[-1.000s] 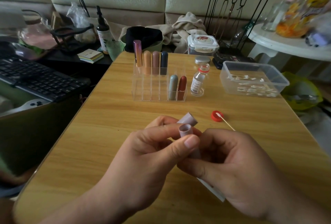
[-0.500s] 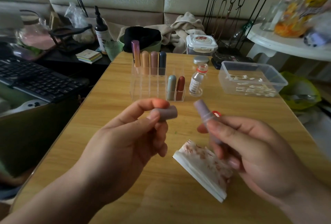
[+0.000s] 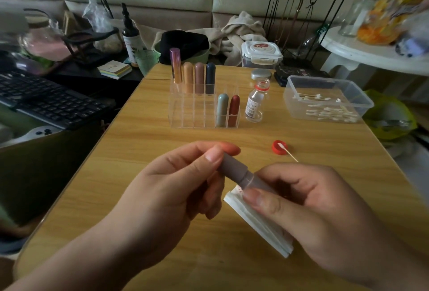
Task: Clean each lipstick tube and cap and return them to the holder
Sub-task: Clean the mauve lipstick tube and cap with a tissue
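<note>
A mauve lipstick tube point(image 3: 256, 181) is gripped above the near worktop point(image 3: 139, 151) by the right hand point(image 3: 308, 204), its cap point(image 3: 231, 167) pinched by the left hand point(image 3: 176, 188). The cap seems seated, though blur hides the joint. A folded tissue point(image 3: 255, 221) (stained red) is seen beneath; the holder point(image 3: 192, 114) stands farther off.

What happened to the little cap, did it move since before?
Yes. The cap moved right and away from the holder, onto the tube the right hand holds; the left hand still pinches it.
</note>
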Demonstrator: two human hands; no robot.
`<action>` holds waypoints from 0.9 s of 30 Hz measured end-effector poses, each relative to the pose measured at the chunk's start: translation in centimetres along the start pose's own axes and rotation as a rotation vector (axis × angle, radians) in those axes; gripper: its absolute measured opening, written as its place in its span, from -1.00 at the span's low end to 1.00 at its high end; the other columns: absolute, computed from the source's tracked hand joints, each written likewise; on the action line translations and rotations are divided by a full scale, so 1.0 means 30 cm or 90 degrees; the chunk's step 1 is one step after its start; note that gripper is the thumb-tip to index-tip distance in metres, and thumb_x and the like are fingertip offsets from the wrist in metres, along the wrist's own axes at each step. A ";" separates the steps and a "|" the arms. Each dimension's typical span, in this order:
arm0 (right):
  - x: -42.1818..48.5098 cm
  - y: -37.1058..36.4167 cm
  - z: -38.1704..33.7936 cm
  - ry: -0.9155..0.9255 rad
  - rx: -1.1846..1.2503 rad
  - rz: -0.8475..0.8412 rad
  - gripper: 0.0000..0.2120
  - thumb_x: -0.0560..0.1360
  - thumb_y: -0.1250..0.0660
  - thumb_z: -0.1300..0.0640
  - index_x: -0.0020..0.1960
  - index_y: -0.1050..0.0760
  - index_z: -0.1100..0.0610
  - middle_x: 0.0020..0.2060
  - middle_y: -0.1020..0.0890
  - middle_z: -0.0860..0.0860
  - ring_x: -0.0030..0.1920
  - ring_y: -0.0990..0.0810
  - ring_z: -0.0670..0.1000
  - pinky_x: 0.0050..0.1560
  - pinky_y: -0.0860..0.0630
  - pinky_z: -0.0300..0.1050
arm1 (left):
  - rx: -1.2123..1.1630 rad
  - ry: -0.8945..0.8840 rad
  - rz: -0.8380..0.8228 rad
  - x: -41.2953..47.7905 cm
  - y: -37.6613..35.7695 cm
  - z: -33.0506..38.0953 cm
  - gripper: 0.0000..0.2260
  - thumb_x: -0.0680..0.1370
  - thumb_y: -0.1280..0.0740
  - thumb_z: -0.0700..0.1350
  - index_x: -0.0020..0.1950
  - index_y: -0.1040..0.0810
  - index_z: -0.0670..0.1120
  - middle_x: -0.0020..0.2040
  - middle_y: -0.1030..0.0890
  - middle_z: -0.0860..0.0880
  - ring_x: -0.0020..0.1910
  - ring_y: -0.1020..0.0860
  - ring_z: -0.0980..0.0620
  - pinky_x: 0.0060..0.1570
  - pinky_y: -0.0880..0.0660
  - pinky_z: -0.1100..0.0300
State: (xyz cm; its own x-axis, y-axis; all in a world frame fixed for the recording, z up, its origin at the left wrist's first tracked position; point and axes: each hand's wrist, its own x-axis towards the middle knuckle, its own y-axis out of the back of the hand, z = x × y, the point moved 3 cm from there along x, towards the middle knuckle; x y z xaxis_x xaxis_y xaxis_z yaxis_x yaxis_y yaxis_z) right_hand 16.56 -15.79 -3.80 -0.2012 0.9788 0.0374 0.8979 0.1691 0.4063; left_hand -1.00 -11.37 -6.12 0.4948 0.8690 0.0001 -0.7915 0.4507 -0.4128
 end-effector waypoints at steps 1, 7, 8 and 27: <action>0.002 -0.004 0.000 0.022 -0.034 0.017 -0.70 0.46 -0.38 -0.16 -0.14 -0.63 0.08 -0.39 -0.53 0.04 -0.34 -0.52 0.06 -0.35 -0.41 -0.10 | -0.006 0.011 -0.002 0.001 0.000 -0.001 -0.70 0.51 -0.31 -0.04 0.10 -0.66 -0.20 -0.43 -0.39 -0.07 -0.44 -0.32 0.01 -0.39 -0.36 0.15; 0.017 -0.030 -0.007 0.089 -0.163 0.071 -0.68 0.54 -0.25 -0.19 -0.20 -0.55 0.03 -0.27 -0.50 -0.01 -0.21 -0.52 0.04 -0.26 -0.41 -0.18 | -0.060 0.040 -0.021 0.017 -0.001 -0.009 -0.64 0.60 -0.24 0.02 0.15 -0.63 -0.23 -0.42 -0.33 -0.07 -0.44 -0.30 0.03 -0.38 -0.34 0.14; 0.016 -0.033 -0.010 0.090 -0.171 0.066 -0.66 0.55 -0.24 -0.19 -0.21 -0.54 0.04 -0.28 -0.49 -0.02 -0.23 -0.52 0.03 -0.29 -0.40 -0.20 | -0.064 0.044 -0.023 0.018 -0.002 -0.013 -0.64 0.60 -0.24 0.02 0.14 -0.63 -0.23 -0.42 -0.32 -0.07 -0.44 -0.29 0.02 -0.38 -0.33 0.15; 0.050 -0.076 0.016 -0.089 0.376 -0.070 -0.78 0.48 -0.35 0.09 0.07 -0.65 0.14 -0.12 -0.67 0.27 -0.37 -0.47 -0.02 -0.47 -0.34 -0.26 | 0.071 0.069 0.099 0.020 0.029 0.018 -0.44 0.56 -0.24 0.18 -0.05 -0.58 -0.37 -0.37 -0.41 -0.09 -0.38 -0.35 -0.04 -0.38 -0.39 0.15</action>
State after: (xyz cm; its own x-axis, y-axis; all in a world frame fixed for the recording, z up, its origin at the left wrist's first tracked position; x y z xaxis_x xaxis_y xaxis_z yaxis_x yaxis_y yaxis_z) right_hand 14.40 -14.66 -5.12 -0.2872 0.9513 -0.1122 0.9482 0.2657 -0.1741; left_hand -1.59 -10.36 -5.97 0.3947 0.9053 -0.1568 -0.8931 0.3379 -0.2970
